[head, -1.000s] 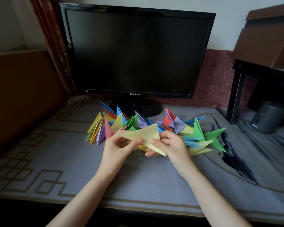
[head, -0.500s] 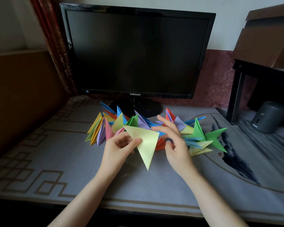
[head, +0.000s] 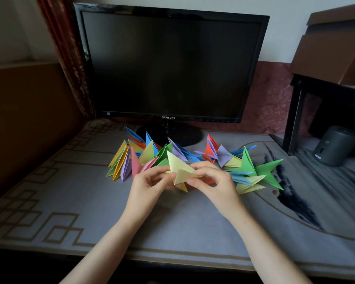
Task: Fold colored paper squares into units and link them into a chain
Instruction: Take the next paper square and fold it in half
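Fingers of left hand [head: 152, 181] and right hand [head: 211, 179] pinch the pale yellow unit [head: 179, 169] from both sides, likely to steady its fold above the finished chain [head: 244, 167].

A: Where can you reach?
B: Over the bare table [head: 182, 220] near you and out to your left.
A: And what stands in your way?
B: The paper chain [head: 248, 165] lies across the middle, the monitor [head: 168, 64] close behind it, a dark cylinder [head: 336, 146] far right.
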